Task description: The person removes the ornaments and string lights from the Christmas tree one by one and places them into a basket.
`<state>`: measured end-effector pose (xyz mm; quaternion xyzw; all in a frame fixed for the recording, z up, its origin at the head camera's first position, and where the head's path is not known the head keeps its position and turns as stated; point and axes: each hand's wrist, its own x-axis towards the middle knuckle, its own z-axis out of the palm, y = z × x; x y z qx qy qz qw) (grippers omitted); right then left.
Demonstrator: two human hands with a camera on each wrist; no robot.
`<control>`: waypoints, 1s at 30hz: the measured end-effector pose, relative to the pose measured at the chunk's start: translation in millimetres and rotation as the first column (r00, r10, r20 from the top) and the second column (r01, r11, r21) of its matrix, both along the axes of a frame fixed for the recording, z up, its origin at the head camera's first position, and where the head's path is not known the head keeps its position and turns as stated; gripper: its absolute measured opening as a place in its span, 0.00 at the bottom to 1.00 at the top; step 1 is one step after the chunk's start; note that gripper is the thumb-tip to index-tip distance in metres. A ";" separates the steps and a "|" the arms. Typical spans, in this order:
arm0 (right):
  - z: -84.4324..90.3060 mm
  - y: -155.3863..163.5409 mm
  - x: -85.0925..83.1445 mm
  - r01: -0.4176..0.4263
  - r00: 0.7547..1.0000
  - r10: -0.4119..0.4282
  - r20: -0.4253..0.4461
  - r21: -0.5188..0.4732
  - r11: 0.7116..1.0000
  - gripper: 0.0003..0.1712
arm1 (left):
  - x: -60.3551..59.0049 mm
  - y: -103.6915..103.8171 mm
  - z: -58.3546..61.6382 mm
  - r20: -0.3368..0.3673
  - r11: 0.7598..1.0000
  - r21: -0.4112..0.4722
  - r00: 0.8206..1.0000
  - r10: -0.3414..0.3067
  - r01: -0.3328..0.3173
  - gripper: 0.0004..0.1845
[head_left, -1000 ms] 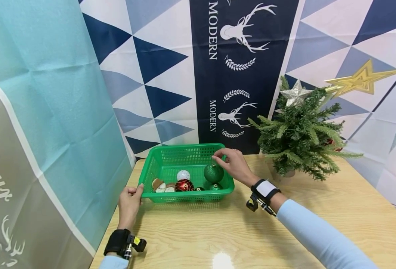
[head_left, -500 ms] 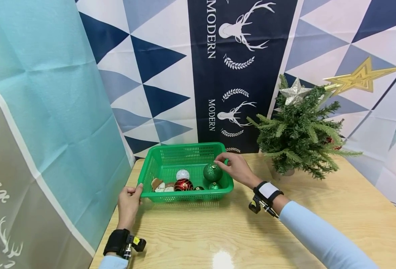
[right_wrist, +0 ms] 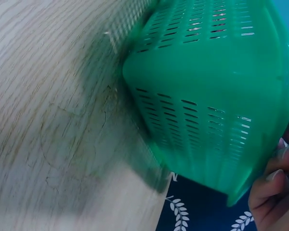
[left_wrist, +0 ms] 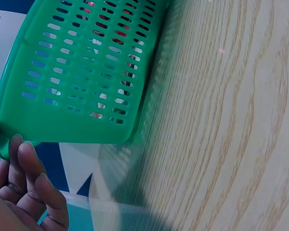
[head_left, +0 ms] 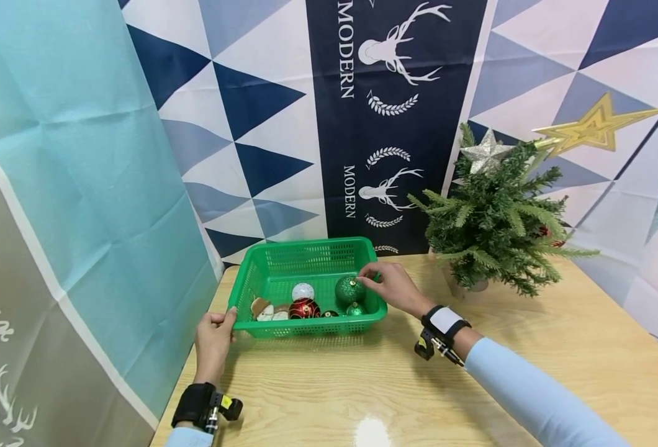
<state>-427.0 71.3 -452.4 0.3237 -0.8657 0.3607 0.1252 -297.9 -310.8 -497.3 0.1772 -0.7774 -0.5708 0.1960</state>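
A green perforated plastic basket (head_left: 312,330) stands on the table with Christmas ornaments inside. My left hand (head_left: 213,344) grips its front left corner; the left wrist view shows bent fingers (left_wrist: 31,166) at the rim. My right hand (head_left: 393,287) reaches over the right rim, thumb and forefinger pinched at the top of a large green glitter bauble (head_left: 349,292). A smaller green bauble (head_left: 356,309) lies just in front of it. Left of these lie a red bauble (head_left: 304,308), a white bauble (head_left: 303,291) and a snowman ornament (head_left: 263,310).
A small artificial Christmas tree (head_left: 491,223) stands on the right of the wooden table (head_left: 329,385). It carries a silver star (head_left: 485,152) and a gold star (head_left: 597,127). Patterned cloth (head_left: 396,124) hangs behind the table, and a turquoise cloth (head_left: 111,186) hangs at left.
My right hand has come down with the large green bauble, its fingertips now closer to the bauble's cap. The left hand keeps its hold on the basket. The head view has shifted slightly.
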 end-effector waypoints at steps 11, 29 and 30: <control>36.2 21.8 35.5 -0.046 0.999 0.045 0.009 0.102 0.994 0.06 | 0.2 0.4 -1.9 0.008 1.000 -0.001 1.000 0.011 -0.011 0.22; 240.2 212.7 63.9 0.361 0.854 -0.499 -0.148 -0.521 0.774 0.08 | -1.4 -2.5 -0.4 -0.008 1.000 0.000 1.000 -0.010 0.010 0.20; 243.3 229.1 59.6 0.397 0.818 -0.562 -0.124 -0.586 0.707 0.09 | -1.0 -2.4 -1.0 -0.006 1.000 -0.006 1.000 -0.010 0.010 0.20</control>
